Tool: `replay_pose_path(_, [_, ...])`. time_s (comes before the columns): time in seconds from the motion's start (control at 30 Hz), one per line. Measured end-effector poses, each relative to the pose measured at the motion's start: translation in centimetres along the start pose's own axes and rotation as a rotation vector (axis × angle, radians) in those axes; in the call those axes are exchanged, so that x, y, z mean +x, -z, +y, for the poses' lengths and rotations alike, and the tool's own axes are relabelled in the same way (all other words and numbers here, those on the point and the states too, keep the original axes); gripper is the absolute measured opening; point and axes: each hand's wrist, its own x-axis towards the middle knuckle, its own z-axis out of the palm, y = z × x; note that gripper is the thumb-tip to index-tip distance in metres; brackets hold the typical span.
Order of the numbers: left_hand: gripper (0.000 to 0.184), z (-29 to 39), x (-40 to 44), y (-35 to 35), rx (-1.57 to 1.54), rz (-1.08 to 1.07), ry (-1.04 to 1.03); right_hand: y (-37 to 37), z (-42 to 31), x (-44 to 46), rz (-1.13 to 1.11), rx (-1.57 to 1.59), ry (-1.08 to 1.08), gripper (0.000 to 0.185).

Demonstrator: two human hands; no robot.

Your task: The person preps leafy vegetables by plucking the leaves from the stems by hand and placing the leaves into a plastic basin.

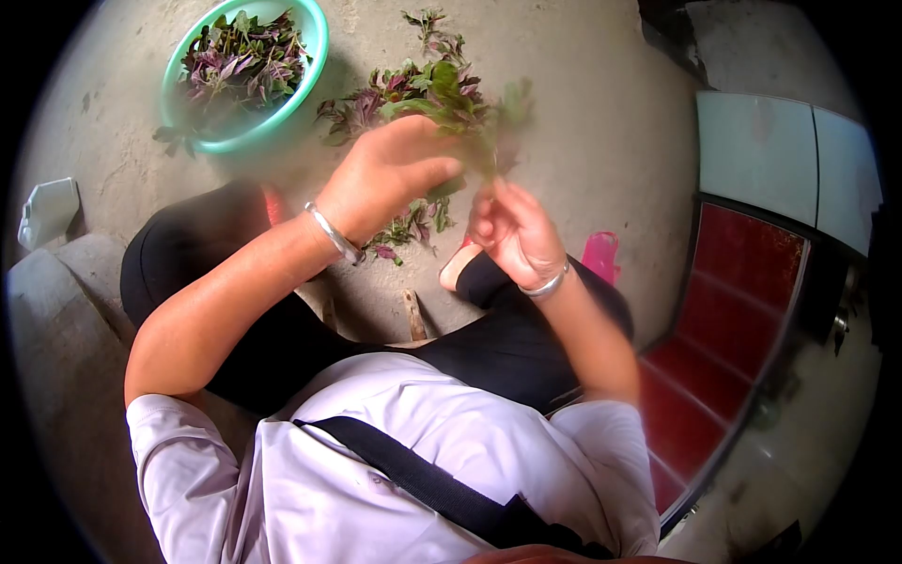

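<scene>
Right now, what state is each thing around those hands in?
Green leafy sprig: held up, partly blurred.
Right hand: fingers curled, pinching the sprig.
Left hand: bent at the sprig, fingertips hidden.
Light-green round plastic basin: upright, partly filled.
Purple-green leaves in the basin: loosely heaped.
Purple-green leafy pile beyond the hands: loose, spread out.
Silver metal bracelets: both worn.

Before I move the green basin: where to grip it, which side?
I'd pinch the basin by its near-right rim, coming from above on the near side: the round lip stands exposed, and the leaves leave the inner wall bare there.
</scene>
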Motion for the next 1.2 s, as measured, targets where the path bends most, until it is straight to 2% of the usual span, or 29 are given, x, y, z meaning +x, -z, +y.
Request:
replay_pose_path(0.07, [0.029, 0.4, -0.3, -0.3, 0.05, -0.022, -0.038, -0.1, 0.0, -0.1, 0.0, 0.012, -0.014, 0.017])
replay_pose_path(0.3, [0.029, 0.3, -0.6, -1.2, -0.089, -0.076, -0.05, -0.9, 0.5, 0.0, -0.014, 0.064, -0.039, 0.015])
replay_pose_path(0.5, [0.03, 0.5, -0.8, -1.4, -0.128, -0.112, -0.008, -0.7, 0.7, 0.1, -0.028, 0.029, -0.047, 0.016])
replay_pose_path(0.8, [0.031, 0.3, -1.0, -1.5, -0.024, -0.099, 0.002, -1.5, 0.5, 0.0, -0.025, 0.037, -0.036, 0.018])
replay_pose_path(0.9, [0.024, 0.0, -1.1, -1.5, 0.14, -0.083, 0.031, -1.6, 0.3, -0.1, 0.001, 0.011, -0.021, 0.019])
replay_pose_path(1.0, [0.022, -0.5, -1.3, -1.4, 0.206, -0.078, -0.038, -1.5, 0.1, 0.0, 0.012, -0.004, -0.028, 0.019])
replay_pose_path(1.1, [0.02, -0.7, -1.3, -1.8, 0.133, -0.026, -0.086, -1.9, -0.1, -0.1, -0.003, -0.01, -0.024, 0.018])
replay_pose_path(1.2, [0.022, 0.3, -1.4, -1.7, 0.208, -0.044, 0.002, -1.8, 0.0, -0.1, -0.007, -0.022, -0.02, 0.017])
